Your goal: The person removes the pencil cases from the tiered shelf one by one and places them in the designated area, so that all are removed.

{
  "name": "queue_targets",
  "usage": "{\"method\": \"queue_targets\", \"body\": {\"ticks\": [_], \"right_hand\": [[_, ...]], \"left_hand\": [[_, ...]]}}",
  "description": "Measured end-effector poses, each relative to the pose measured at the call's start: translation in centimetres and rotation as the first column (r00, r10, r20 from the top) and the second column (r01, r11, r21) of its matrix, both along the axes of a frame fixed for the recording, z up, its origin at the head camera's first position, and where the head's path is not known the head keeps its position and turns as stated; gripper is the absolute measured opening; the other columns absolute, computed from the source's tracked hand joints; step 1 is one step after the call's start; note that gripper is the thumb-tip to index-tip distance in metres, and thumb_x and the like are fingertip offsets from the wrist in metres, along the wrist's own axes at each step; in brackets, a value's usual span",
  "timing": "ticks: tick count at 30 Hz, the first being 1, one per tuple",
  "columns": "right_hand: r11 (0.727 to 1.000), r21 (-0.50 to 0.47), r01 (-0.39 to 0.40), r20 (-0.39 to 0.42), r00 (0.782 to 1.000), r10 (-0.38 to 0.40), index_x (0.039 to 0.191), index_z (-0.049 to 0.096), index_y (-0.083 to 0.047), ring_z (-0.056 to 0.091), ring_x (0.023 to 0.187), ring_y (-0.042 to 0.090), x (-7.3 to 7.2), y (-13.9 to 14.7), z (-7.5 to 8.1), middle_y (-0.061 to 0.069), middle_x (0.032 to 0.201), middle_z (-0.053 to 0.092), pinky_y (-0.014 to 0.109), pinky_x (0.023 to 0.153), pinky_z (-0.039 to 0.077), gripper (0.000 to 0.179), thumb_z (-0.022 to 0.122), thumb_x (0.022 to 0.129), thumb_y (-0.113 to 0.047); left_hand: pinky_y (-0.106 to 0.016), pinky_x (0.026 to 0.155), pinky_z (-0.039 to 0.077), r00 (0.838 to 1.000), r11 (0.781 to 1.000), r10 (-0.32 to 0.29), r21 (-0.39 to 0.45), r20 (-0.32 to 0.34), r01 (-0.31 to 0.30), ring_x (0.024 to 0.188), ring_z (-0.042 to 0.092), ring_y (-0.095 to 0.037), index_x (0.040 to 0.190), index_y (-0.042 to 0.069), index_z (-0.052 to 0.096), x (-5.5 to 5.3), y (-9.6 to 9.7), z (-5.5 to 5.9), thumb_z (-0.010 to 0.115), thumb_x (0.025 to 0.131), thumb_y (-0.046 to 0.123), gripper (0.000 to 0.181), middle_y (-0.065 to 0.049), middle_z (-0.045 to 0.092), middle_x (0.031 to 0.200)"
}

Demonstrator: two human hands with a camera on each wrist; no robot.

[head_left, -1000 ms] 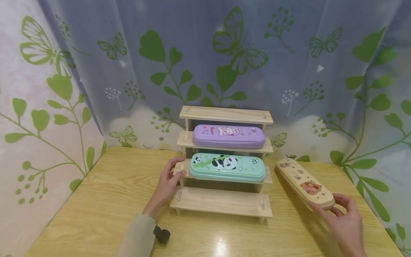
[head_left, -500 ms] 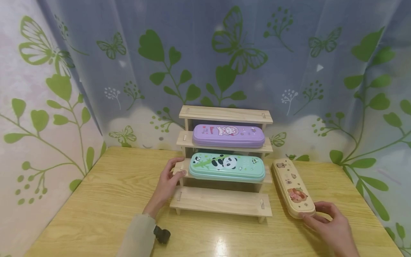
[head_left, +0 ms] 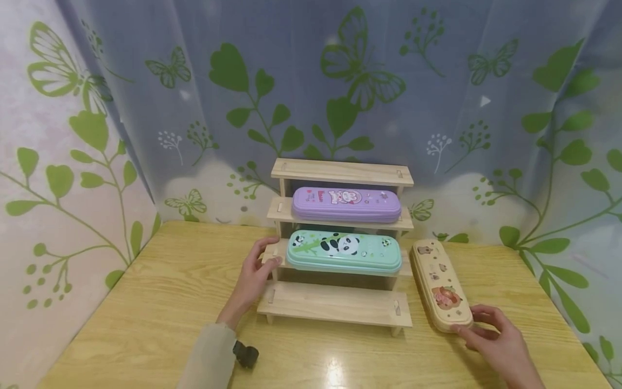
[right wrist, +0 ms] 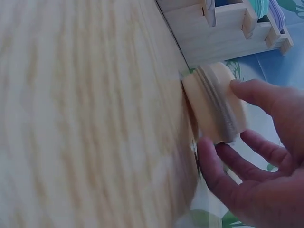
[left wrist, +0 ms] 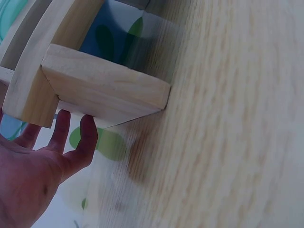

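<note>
My right hand holds the near end of a cream pencil case with animal pictures, thumb on one side and fingers on the other. In the right wrist view the zipped end of this case shows between thumb and fingers, close over the tabletop. My left hand grips the left end of a wooden step rack, thumb at the step's front edge and fingers round the side. A mint pencil case with pandas lies on the second step from the bottom. Above it, a purple pencil case rests on the third.
The rack's top step and bottom step are bare wood. The rack stands on a yellowish wood-grain table, with the cream case just to its right. Behind hangs a curtain printed with leaves and butterflies.
The cream case has swung at its near end toward the left, nearer the rack and more lengthwise, the right hand moving with it. The left hand has stayed on the rack.
</note>
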State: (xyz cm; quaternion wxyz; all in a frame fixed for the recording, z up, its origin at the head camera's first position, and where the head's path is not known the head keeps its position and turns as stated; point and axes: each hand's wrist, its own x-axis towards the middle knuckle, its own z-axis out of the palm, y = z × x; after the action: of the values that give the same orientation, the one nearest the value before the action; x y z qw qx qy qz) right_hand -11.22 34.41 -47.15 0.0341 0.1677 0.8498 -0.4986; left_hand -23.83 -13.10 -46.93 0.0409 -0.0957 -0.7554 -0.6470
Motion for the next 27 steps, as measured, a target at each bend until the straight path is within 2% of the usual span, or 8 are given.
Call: {"method": "queue_targets", "body": {"ticks": [3,7,11,14,18,22,27], "right_hand": [[0.998,0.064,-0.012,-0.015,1.000,0.013,0.143,0.042,-0.001,0.058,0.085,-0.011,0.1,0.3,0.0,0.032,0.145,0.050,0.026,0.074,0.061,0.072,0.077,0.091,-0.038],[0.995,0.104,0.006,-0.040,0.999,-0.001,0.143,0.045,-0.001,0.053,0.084,-0.017,0.1,0.6,0.2,0.031,0.144,0.051,0.024,0.073,0.060,0.071,0.073,0.093,-0.043],[0.980,0.195,0.036,-0.138,0.990,-0.009,0.140,0.050,-0.003,0.046,0.085,-0.023,0.2,0.4,0.6,0.024,0.140,0.056,0.018,0.070,0.057,0.067,0.071,0.094,-0.047],[0.966,0.251,0.064,-0.256,0.967,0.002,0.135,0.056,-0.005,0.045,0.089,-0.026,0.2,-0.2,0.8,0.000,0.128,0.063,0.010,0.069,0.052,0.058,0.072,0.094,-0.043],[0.969,0.235,0.075,-0.408,0.912,0.028,0.130,0.059,-0.006,0.050,0.098,-0.023,-0.3,-1.2,1.1,-0.032,0.113,0.055,0.005,0.072,0.050,0.047,0.076,0.093,-0.029],[0.969,0.234,0.075,-0.502,0.863,0.054,0.128,0.061,-0.006,0.051,0.103,-0.020,-0.8,-2.2,1.7,-0.039,0.111,0.053,0.003,0.077,0.048,0.044,0.079,0.090,-0.019],[0.970,0.230,0.078,-0.539,0.840,0.060,0.127,0.064,-0.005,0.052,0.105,-0.018,-1.5,-3.3,2.6,-0.035,0.112,0.056,0.003,0.078,0.048,0.043,0.080,0.089,-0.017]], "left_hand": [[-0.045,0.096,0.057,1.000,1.000,-0.002,0.004,0.002,0.002,0.107,0.063,-0.024,0.144,0.020,0.050,0.0,0.0,0.0,0.056,0.101,0.012,0.043,-0.012,0.048,0.149],[-0.047,0.097,0.056,1.000,1.000,-0.003,0.010,0.007,0.003,0.109,0.063,-0.026,0.144,0.020,0.049,0.1,0.0,0.1,0.056,0.101,0.012,0.044,-0.013,0.048,0.148],[-0.047,0.099,0.056,1.000,1.000,-0.003,0.009,0.008,0.002,0.111,0.062,-0.027,0.145,0.019,0.049,0.0,0.0,0.1,0.056,0.101,0.011,0.045,-0.013,0.047,0.149],[-0.047,0.099,0.055,1.000,1.000,-0.003,0.006,0.006,0.003,0.111,0.062,-0.028,0.144,0.019,0.049,0.0,0.0,0.1,0.056,0.101,0.011,0.045,-0.014,0.047,0.150],[-0.047,0.099,0.055,1.000,1.000,-0.005,0.003,-0.001,0.005,0.111,0.062,-0.028,0.144,0.019,0.049,-0.1,0.0,0.1,0.056,0.101,0.012,0.044,-0.014,0.047,0.150],[-0.049,0.098,0.056,1.000,1.000,-0.005,-0.003,0.004,0.005,0.110,0.063,-0.028,0.144,0.021,0.049,-0.1,-0.1,0.0,0.057,0.101,0.012,0.045,-0.013,0.047,0.150],[-0.049,0.097,0.056,1.000,1.000,-0.009,0.001,0.008,0.009,0.109,0.063,-0.026,0.144,0.021,0.049,-0.1,-0.1,0.0,0.056,0.101,0.012,0.044,-0.013,0.047,0.149]]}}
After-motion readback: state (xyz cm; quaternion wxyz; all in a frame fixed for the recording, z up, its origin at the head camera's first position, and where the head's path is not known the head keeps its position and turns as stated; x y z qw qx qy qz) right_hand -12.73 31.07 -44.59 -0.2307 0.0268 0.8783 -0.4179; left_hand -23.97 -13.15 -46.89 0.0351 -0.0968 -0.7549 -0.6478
